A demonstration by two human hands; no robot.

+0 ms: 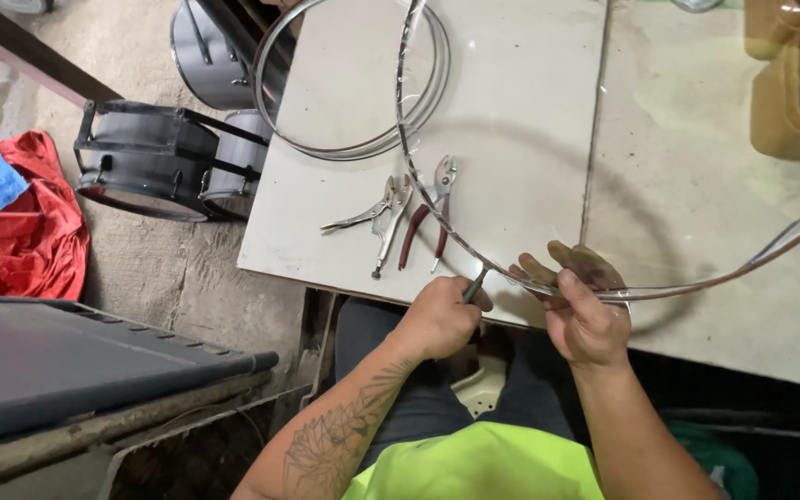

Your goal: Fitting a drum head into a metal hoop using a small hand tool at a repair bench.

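Note:
A large shiny metal hoop (696, 282) is held up above the white table (530, 111), its rim arcing from the top of the view down to the near edge. My right hand (581, 310) grips the hoop's lower rim. My left hand (442, 319) is closed on a small dark tool (474, 285) whose tip meets the rim just left of my right hand. On the table beyond lie locking pliers (377, 218) and red-handled pliers (428, 222).
A second metal hoop (275, 116) lies at the table's far left corner. Black drum shells (155, 162) stand on the floor at left, beside red cloth (34, 236). A grey panel (76, 356) sits at lower left, and an orange bin (793, 93) at top right.

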